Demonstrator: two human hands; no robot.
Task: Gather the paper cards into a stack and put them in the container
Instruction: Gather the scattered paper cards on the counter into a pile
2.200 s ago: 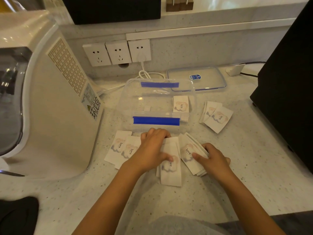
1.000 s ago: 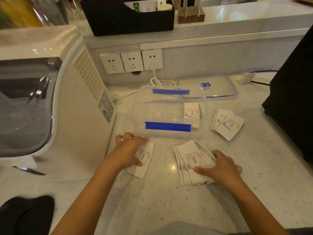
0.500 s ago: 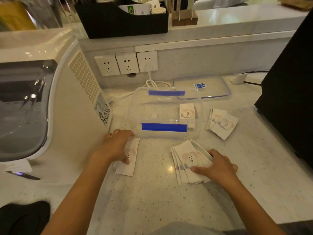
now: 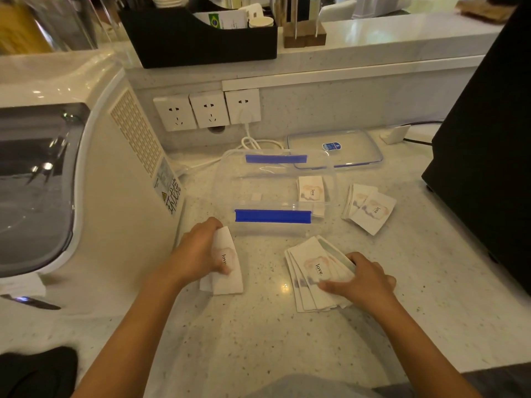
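Pinching a few cards up off the table, the left hand can carry them to the fanned pile that the right hand pins flat with spread fingers, near the open container.

arms: bare, no sleeves | wrists: no watch or bands | lap: grey garment

Speckled pale stone table lit warmly, three white wall sockets set in the backsplash, raised ledge behind
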